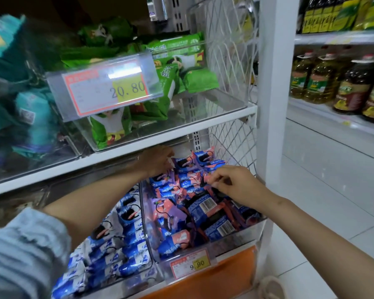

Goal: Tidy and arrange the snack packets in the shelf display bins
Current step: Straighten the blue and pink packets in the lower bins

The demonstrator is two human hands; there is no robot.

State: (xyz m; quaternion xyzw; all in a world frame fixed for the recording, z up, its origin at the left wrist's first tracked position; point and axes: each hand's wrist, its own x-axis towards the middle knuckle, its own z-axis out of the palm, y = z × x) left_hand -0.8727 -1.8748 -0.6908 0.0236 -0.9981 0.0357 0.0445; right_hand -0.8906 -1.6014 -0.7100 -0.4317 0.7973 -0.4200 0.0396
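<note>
A clear bin (235, 242) on the lower shelf holds a heap of several pink-and-blue snack packets (194, 203). My left hand (157, 161) reaches into the back of this bin, under the upper shelf board, and its fingers touch the rear packets. My right hand (231, 182) hovers over the right side of the heap and pinches the pink end of one packet (208, 178) between thumb and fingers. Left of it, a second clear bin (153, 266) is packed with blue-and-white packets (117, 240).
Above, a clear bin (225, 104) with green packets (177, 70) carries a 20.80 price tag (108, 89); teal packets (30, 117) lie further left. A white wire mesh side (231, 137) and post (272, 104) close the right. Oil bottles (341, 80) stand on the far shelf.
</note>
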